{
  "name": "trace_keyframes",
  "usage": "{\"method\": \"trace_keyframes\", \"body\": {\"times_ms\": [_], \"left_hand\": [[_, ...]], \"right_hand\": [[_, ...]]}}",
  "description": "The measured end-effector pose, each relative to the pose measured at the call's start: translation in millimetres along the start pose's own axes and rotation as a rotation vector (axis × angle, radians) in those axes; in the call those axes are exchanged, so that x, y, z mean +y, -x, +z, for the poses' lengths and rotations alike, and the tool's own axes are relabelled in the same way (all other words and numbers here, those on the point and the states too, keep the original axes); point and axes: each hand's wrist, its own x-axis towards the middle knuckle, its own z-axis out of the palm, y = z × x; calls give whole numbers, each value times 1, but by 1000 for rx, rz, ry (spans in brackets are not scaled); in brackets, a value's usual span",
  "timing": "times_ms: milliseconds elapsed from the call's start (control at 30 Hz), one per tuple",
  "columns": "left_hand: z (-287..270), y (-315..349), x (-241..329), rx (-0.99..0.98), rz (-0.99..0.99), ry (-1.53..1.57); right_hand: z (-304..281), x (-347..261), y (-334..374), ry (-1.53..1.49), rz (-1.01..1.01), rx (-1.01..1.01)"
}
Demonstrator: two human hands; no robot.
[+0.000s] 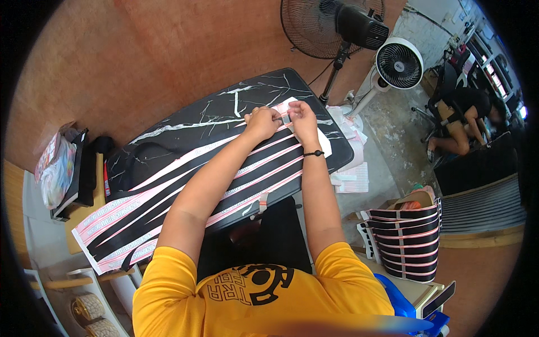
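I'm counting two hands at work, both meeting at the far end of one long banded spread of material (pixel 261 178), which is lying diagonally across one black, white-veined counter (pixel 216 104). At least three black bands are running along it between white-and-pink printed ones; I'm not getting a full count, since the left forearm is crossing over them. The left hand (pixel 262 124) is resting on the spread, fingers curling down; the right hand (pixel 303 117) is bending its fingers just beside it. One small grey piece (pixel 286 119) is sitting between them. I cannot tell which fingers are pinching it, if any.

Around: two fans are standing beyond the counter, one black (pixel 365 29), one white (pixel 399 63). Loose papers (pixel 352 178) are lying past the counter's right end. One striped bag (pixel 405 241) is standing on the right, black with pale bands. One filled plastic bag (pixel 58 175) is sitting at far left. One other person (pixel 469 104) is bending forward, well apart, at upper right.
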Motion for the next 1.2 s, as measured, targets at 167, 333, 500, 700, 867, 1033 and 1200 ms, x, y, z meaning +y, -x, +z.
{"method": "trace_keyframes", "body": {"times_ms": [167,333,500,700,867,1033,1200], "left_hand": [[9,-2,-7,65,-36,169],[19,6,-12,233,104,136],[24,11,-10,288,139,67],[23,14,-9,311,152,74],[24,14,-9,321,175,74],[25,14,-10,324,169,94],[26,14,-10,335,187,104]], "right_hand": [[-7,-7,6,478,-169,40],[-14,-12,9,394,-73,-55],[-16,-10,10,407,-48,-23],[-12,-6,10,604,-179,-44],[-14,-9,10,538,-199,-15],[-19,-17,13,416,-85,-18],[-16,-16,12,426,-76,16]]}}
